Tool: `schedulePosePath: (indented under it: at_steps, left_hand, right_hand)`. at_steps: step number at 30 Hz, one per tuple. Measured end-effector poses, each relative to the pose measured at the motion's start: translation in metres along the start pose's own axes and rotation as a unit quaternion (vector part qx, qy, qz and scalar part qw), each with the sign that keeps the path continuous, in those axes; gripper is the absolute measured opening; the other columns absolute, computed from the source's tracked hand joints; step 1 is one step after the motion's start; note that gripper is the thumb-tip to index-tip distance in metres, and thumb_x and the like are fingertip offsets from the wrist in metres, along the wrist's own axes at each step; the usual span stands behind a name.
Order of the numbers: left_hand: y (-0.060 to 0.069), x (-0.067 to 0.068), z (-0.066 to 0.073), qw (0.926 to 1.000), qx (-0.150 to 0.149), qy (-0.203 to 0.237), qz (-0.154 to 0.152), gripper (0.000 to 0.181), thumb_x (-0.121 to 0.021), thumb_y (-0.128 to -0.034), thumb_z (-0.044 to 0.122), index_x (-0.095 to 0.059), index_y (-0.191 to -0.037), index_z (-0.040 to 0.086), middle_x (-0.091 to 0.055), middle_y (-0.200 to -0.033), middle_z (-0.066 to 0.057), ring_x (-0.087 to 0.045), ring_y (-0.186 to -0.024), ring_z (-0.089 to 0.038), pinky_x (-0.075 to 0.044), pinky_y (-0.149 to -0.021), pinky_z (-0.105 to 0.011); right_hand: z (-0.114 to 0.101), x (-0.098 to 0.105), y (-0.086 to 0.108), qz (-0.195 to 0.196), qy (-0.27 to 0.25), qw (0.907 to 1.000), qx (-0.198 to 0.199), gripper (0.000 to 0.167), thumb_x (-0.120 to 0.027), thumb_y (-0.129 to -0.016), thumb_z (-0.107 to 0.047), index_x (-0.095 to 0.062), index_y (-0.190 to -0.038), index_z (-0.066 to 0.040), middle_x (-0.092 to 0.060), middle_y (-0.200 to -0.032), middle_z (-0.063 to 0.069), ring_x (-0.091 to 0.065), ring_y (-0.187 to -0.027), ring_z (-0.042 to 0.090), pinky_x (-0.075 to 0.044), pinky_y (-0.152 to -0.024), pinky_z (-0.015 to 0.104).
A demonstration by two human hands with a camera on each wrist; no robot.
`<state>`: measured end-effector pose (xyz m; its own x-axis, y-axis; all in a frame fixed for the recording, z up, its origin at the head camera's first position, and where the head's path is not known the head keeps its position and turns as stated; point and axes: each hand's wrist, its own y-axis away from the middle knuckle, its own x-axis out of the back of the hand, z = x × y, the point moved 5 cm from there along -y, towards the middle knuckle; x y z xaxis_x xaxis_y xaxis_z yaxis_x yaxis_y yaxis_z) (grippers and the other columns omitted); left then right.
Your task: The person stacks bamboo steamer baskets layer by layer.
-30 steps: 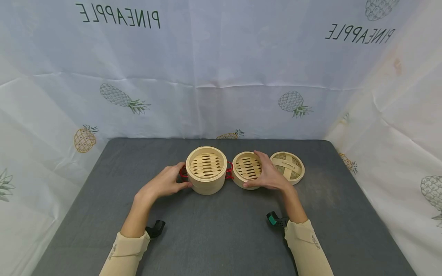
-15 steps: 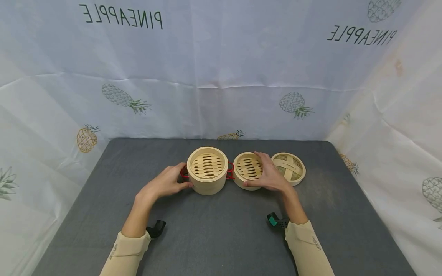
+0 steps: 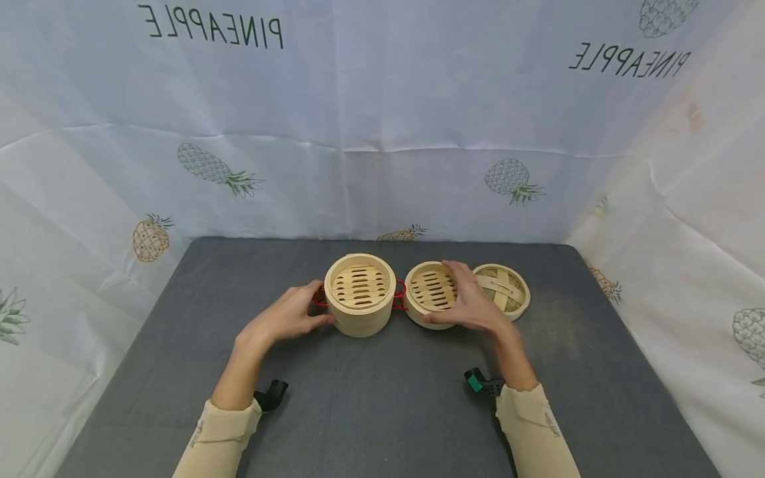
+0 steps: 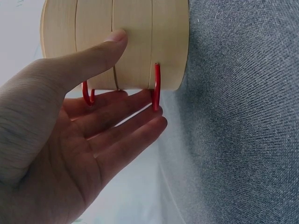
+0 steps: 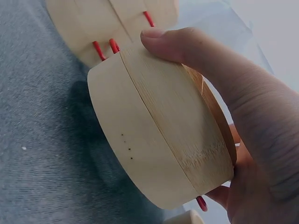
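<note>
A round bamboo steamer point(image 3: 360, 292) with a slatted inside and red side handles stands upright on the table in the head view. My left hand point(image 3: 289, 313) holds its left side. In the left wrist view the thumb presses the pale wall, while the fairly straight fingers point(image 4: 119, 135) reach behind, around the red handles. To the right is a lower bamboo steamer basket point(image 3: 429, 291), gripped by my right hand point(image 3: 472, 302) with the thumb in front and fingers at the far side. The right wrist view shows its wall point(image 5: 149, 126); most of the fingers are hidden there.
A woven bamboo lid point(image 3: 505, 292) lies right of the lower basket, partly behind my right hand. The dark grey table point(image 3: 358, 405) ends at a white curtain point(image 3: 358, 192) printed with pineapples, at the back and sides.
The right hand and the lower basket have shifted very slightly right. The left hand and the taller steamer hold the same pose; the whole head view has drifted a little.
</note>
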<state>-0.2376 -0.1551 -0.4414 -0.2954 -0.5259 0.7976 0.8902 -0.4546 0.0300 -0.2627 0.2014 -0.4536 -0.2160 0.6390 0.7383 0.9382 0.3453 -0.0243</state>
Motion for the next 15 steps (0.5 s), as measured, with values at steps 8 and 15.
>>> schedulePosePath:
  at_steps: [8,15]
  left_hand:
    - [0.0,0.0,0.001,1.0,0.0,0.001,-0.001,0.065,-0.084,-0.0975,0.027,-0.055,-0.146,-0.005,-0.075,-0.126,-0.017,-0.075,-0.115,-0.03,-0.063,-0.095,-0.048]
    - [-0.001,0.0,0.0,1.0,0.0,0.003,0.0,0.065,-0.085,-0.0974,0.027,-0.055,-0.146,-0.005,-0.075,-0.127,-0.017,-0.075,-0.116,-0.03,-0.063,-0.096,-0.048]
  right_hand:
    - [-0.008,0.009,0.005,0.006,0.029,0.9995,0.005,0.123,-0.096,-0.075,-0.049,-0.029,-0.17,-0.007,-0.029,-0.174,0.024,-0.038,-0.156,0.047,-0.042,-0.118,0.072]
    - [-0.017,0.017,0.008,0.013,0.054,0.9984,0.006,0.125,-0.096,-0.072,-0.055,-0.032,-0.169,-0.01,-0.032,-0.173,0.022,-0.042,-0.155,0.047,-0.044,-0.117,0.072]
